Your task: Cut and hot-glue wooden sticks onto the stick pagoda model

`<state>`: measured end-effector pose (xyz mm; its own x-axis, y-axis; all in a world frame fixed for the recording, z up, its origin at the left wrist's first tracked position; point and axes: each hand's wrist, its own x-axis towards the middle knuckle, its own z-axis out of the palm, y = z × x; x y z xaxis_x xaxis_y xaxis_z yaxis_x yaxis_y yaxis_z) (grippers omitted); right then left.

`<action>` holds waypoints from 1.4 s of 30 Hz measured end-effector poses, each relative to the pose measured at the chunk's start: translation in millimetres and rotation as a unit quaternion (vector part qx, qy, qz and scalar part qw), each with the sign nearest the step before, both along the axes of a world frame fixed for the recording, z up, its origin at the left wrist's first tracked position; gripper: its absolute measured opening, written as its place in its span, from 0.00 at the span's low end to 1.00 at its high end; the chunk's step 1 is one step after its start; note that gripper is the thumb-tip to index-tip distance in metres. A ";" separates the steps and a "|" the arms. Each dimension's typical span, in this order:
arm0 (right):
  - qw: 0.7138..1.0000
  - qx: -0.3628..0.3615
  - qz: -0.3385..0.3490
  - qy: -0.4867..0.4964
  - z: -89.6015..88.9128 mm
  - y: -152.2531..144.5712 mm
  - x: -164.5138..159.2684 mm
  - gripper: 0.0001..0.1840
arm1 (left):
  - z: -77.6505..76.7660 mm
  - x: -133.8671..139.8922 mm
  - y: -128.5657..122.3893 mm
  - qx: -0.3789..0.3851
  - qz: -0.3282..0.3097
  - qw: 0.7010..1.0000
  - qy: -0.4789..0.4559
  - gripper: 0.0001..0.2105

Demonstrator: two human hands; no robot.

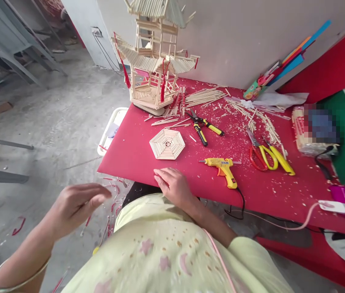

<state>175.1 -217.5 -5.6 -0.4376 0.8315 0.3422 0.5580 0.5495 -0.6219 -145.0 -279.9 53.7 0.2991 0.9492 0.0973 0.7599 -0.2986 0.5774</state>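
My right hand point(174, 185) rests on the front edge of the red table point(129, 156), its fingers stretched out and nothing in it. Off the table's left corner, my left hand point(76, 205) hangs in the air with fingers extended, holding nothing. Just beyond my right hand lies a flat octagonal panel point(167, 144) made of thin wooden sticks. A yellow hot glue gun point(221, 169) lies on its side to the right of that hand. Behind the panel are pliers point(204, 127) with black and yellow handles, their jaws pointing away from me.
A stick-built pagoda model point(154, 61) with red tassels stands at the back left. Loose sticks point(206, 96) and scraps cover the back. Scissors point(262, 152) and a yellow-handled tool point(282, 160) lie right. A white tray point(103, 140) sits beside the table; a decorated cup point(253, 90) holds coloured strips.
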 end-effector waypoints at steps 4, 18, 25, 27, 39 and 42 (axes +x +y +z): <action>0.998 0.048 -0.021 -0.037 14.5 1.9 16.4 0.16 | -4.6 28.8 43.5 0.085 0.062 0.994 0.033 0.12; 0.884 0.029 -0.426 -0.190 -22.8 -29.0 185.6 0.28 | -70.8 95.6 152.4 0.054 0.014 0.998 0.034 0.56; 0.896 0.017 -0.405 -0.179 -31.5 -29.3 193.0 0.25 | -79.4 114.5 164.1 0.045 0.002 0.996 0.077 0.58; 0.885 0.021 -0.432 -0.171 -36.4 -30.8 204.3 0.24 | -80.6 115.8 165.8 0.046 -0.006 0.995 0.088 0.56; 0.900 0.144 -0.405 -0.074 8.2 -2.5 151.9 0.16 | -83.3 117.2 169.9 0.055 -0.034 0.995 0.080 0.52; 0.952 0.120 -0.277 -0.050 9.2 9.9 104.3 0.15 | -84.1 119.4 171.6 0.059 -0.045 0.994 0.080 0.53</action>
<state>279.4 -207.6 3.6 0.0046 0.8473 0.5312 0.8529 0.2740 -0.4445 -25.5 -108.3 -30.4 0.4021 0.9032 0.1501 0.8065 -0.4271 0.4089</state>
